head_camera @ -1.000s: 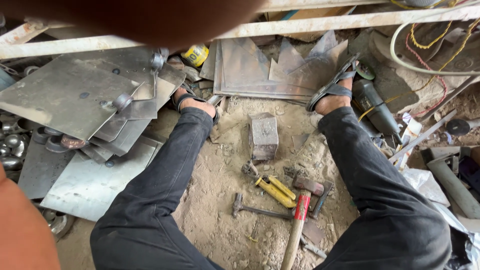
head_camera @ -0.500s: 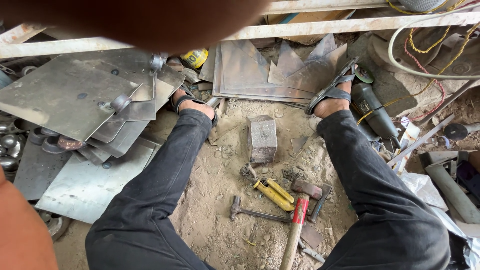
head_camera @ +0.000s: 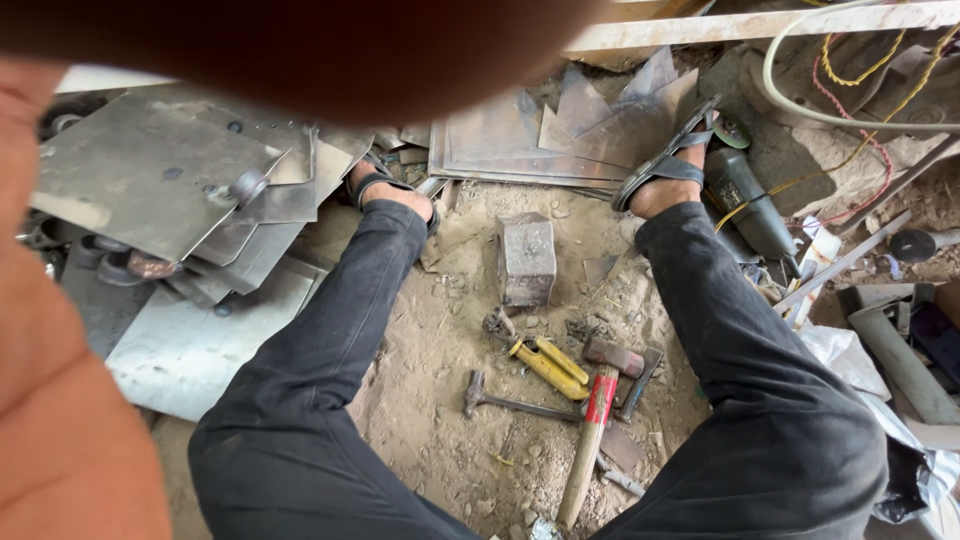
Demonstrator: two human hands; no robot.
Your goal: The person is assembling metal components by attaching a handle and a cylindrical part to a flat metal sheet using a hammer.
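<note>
I sit on sandy ground with my legs in black trousers [head_camera: 330, 400] spread and my sandalled feet [head_camera: 660, 185] resting against metal sheets. A blurred arm [head_camera: 330, 50] in an orange sleeve [head_camera: 60, 400] crosses the top and left of the view, very close to the lens. Its hand cannot be made out, and my right hand is out of sight. Between my legs lie a steel block [head_camera: 527, 258], yellow-handled pliers [head_camera: 548, 365], a small hammer [head_camera: 510, 402] and a larger hammer with a red-banded wooden handle [head_camera: 592, 435].
Grey sheet-metal plates [head_camera: 170, 180] with small rollers are stacked at the left, and more cut sheets [head_camera: 540, 140] lie ahead. An angle grinder [head_camera: 745, 200], cables [head_camera: 850, 110], a wooden beam [head_camera: 760, 25] and pipes [head_camera: 900, 360] crowd the right side.
The blurred arm and orange sleeve have come lower and now cover more of the top and left. The legs and tools have stayed where they were.
</note>
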